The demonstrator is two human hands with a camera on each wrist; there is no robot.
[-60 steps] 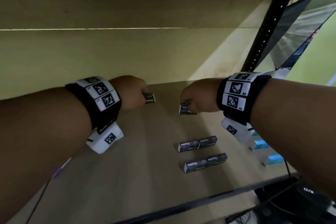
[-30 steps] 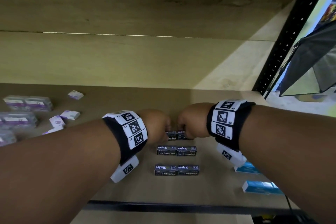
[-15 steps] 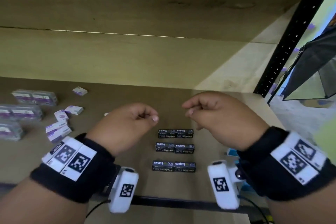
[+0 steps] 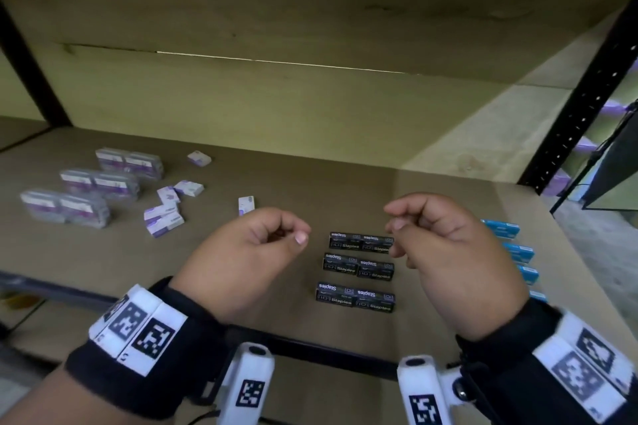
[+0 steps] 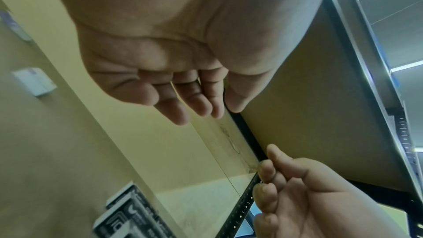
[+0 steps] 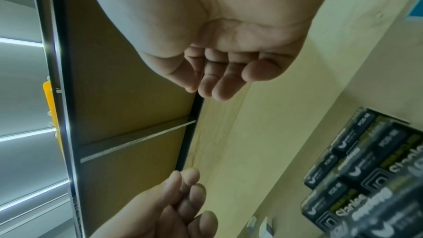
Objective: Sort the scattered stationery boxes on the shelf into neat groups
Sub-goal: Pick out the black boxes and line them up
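Six black staples boxes lie in three neat rows of two on the wooden shelf [image 4: 345,190]: back row [image 4: 360,242], middle row [image 4: 358,267], front row [image 4: 355,297]. My left hand [image 4: 290,235] hovers just left of them, fingers loosely curled and holding nothing. My right hand [image 4: 400,217] hovers over the right end of the back row, also loosely curled and holding nothing. The left wrist view shows bare left fingers [image 5: 194,100]; the right wrist view shows bare right fingers [image 6: 217,82] and the black boxes [image 6: 366,178].
Small purple-and-white boxes [image 4: 164,217] lie scattered at the left, one [image 4: 246,205] near my left hand. Wrapped purple packs [image 4: 65,207] sit in rows at the far left. Blue boxes [image 4: 502,228] line the right edge. A black upright [image 4: 580,114] bounds the shelf.
Both hands set two black boxes down as the back row, let go and drew back toward me. They now hover with nothing in them.
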